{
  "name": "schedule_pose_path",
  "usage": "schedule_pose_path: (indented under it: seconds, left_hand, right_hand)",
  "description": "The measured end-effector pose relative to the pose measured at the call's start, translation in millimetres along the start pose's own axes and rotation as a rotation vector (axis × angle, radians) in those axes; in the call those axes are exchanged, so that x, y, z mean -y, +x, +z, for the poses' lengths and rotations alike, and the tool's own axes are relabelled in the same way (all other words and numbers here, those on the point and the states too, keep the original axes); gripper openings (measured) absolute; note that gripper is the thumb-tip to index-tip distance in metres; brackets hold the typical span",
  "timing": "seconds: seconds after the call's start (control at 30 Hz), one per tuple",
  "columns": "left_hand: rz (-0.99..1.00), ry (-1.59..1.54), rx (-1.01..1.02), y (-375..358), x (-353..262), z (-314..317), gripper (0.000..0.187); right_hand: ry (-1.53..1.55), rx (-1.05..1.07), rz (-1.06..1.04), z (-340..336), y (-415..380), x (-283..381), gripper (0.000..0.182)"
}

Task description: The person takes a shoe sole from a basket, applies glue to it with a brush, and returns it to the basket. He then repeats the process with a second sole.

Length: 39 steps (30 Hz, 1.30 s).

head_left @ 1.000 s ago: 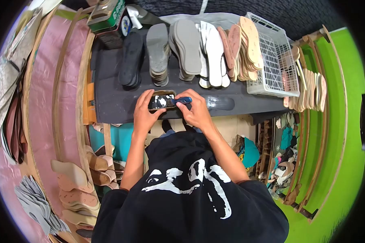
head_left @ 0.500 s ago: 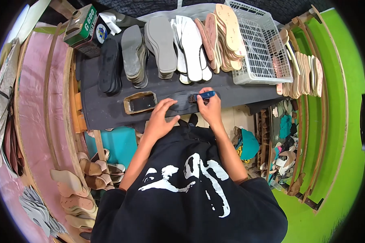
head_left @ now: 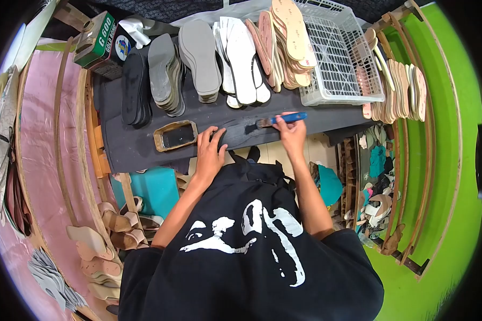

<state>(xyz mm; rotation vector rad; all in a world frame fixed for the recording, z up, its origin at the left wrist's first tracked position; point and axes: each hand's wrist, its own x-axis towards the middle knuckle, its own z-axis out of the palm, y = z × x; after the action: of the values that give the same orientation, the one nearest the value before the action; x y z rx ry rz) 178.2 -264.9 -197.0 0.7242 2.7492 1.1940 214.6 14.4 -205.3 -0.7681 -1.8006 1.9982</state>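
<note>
Brush and flat sole at a worktable, seen from above. The right hand is closed in a pinch, thumb and fingers gripping the blue handle of a flat paintbrush; its dark bristles point inward and appear to touch the upper face of a thin, black, sole-shaped sheet. The sheet lies flat, crosswise before the person, on a table with a dark cloth-like cover. The left hand is partly open, fingers spread and lowered at the sheet's left end; it appears to steady the sheet rather than grip it.

Just beside the left hand stands a rectangular, tan-rimmed container with a dark interior. Beyond lie stacks of black insoles, light grey insoles and white insoles.

Likely faults, as judged: light pressure at the left end could let the sheet slide or buckle under a brush stroke; an overloaded brush could carry wet material over the narrow edge onto the cover. The container—so near the left fingers—could be nudged or tipped by a sideways movement.
</note>
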Motion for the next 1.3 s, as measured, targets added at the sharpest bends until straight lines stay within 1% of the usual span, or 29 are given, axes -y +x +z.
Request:
schedule_pose_path:
  seconds: [0.03,0.1,0.13,0.17,0.23,0.3,0.37,0.43,0.5,0.53,0.6,0.63,0.67,0.7,0.77,0.8,0.83,0.87,0.9,0.97,1.0,1.03,1.1,1.13,1.17,1.2,1.23,1.27,1.3]
  left_hand:
    - [-0.010,-0.011,0.000,-1,1,0,0.057]
    - [-0.017,-0.024,0.004,-2,1,0,0.056]
    - [0.002,-0.027,0.008,-3,0,-3,0.056]
    - [0.021,-0.029,0.012,-4,0,-5,0.057]
    - [0.064,-0.025,0.017,-6,8,-9,0.057]
    - [0.101,-0.026,0.019,-9,13,-9,0.057]
    - [0.125,-0.051,0.016,-8,16,-9,0.055]
    - [0.108,-0.089,0.034,-7,19,-8,0.054]
    - [0.096,-0.129,0.055,-5,21,-8,0.053]
    - [0.097,-0.138,0.055,-5,22,-9,0.052]
    - [0.103,-0.151,0.058,-3,24,-9,0.052]
    - [0.131,-0.160,0.042,-3,26,-8,0.051]
    - [0.160,-0.168,0.028,-3,28,-8,0.050]
    - [0.166,-0.172,0.035,-2,29,-9,0.050]
    - [0.206,-0.177,0.024,-2,32,-10,0.046]
    - [0.209,-0.182,0.029,-3,35,-12,0.046]
    - [0.231,-0.188,0.031,-4,38,-13,0.042]
    - [0.253,-0.193,0.030,-5,41,-13,0.038]
    - [0.251,-0.198,0.031,-5,44,-13,0.038]
    - [0.273,-0.217,0.049,-6,49,-12,0.030]
    - [0.265,-0.220,0.051,-7,49,-12,0.030]
    - [0.267,-0.221,0.041,-7,47,-12,0.028]
    - [0.276,-0.217,0.030,-7,46,-14,0.026]
    - [0.268,-0.221,0.033,-7,47,-14,0.026]
    - [0.260,-0.227,0.036,-6,47,-11,0.026]
    - [0.265,-0.231,0.033,-5,47,-11,0.026]
    - [0.276,-0.215,0.028,-4,48,-11,0.026]
    - [0.284,-0.198,0.024,-5,47,-11,0.027]
    - [0.289,-0.196,0.026,-6,45,-12,0.027]
  right_hand:
    - [-0.032,0.021,0.002,10,-7,1,0.024]
    - [-0.041,0.130,0.080,39,-30,1,0.023]
    - [0.022,0.181,0.025,53,-38,-7,0.022]
    - [-0.001,0.224,0.012,56,-41,-11,0.021]
    - [-0.039,0.220,0.039,49,-34,-3,0.022]
    - [-0.023,0.110,0.062,28,-17,0,0.022]
    - [-0.014,0.016,0.021,-3,5,0,0.022]
    - [-0.027,-0.083,-0.015,-24,13,8,0.020]
    - [-0.162,-0.121,-0.085,-26,9,11,0.018]
    - [-0.165,-0.124,-0.084,-15,-1,24,0.018]
    - [-0.746,0.030,-0.479,24,-31,42,0.017]
    - [-0.678,0.090,-0.489,49,-49,41,0.019]
    - [-0.771,0.156,-0.673,67,-65,41,0.014]
    - [-0.873,0.292,-0.680,79,-79,45,0.015]
    - [-0.796,0.316,-0.689,90,-87,44,0.015]
    - [-0.686,0.245,-0.582,88,-85,39,0.016]
    - [-0.577,0.176,-0.477,82,-77,31,0.018]
    - [-0.509,0.151,-0.394,67,-66,25,0.016]
    - [-0.516,0.100,-0.388,53,-58,28,0.015]
    - [-0.544,-0.006,-0.397,26,-38,29,0.013]
    - [-0.565,-0.060,-0.410,21,-34,33,0.013]
    - [-0.566,-0.056,-0.404,18,-37,35,0.013]
    - [-0.598,-0.184,-0.330,17,-36,46,0.013]
    - [-0.682,-0.140,-0.440,20,-38,43,0.014]
    - [-0.743,-0.139,-0.540,30,-45,37,0.013]
    - [-0.847,-0.047,-0.738,42,-52,35,0.016]
    - [-0.835,0.063,-0.701,57,-67,35,0.019]
    - [-0.831,0.167,-0.717,70,-78,31,0.021]
    - [-0.762,0.254,-0.691,83,-89,31,0.022]
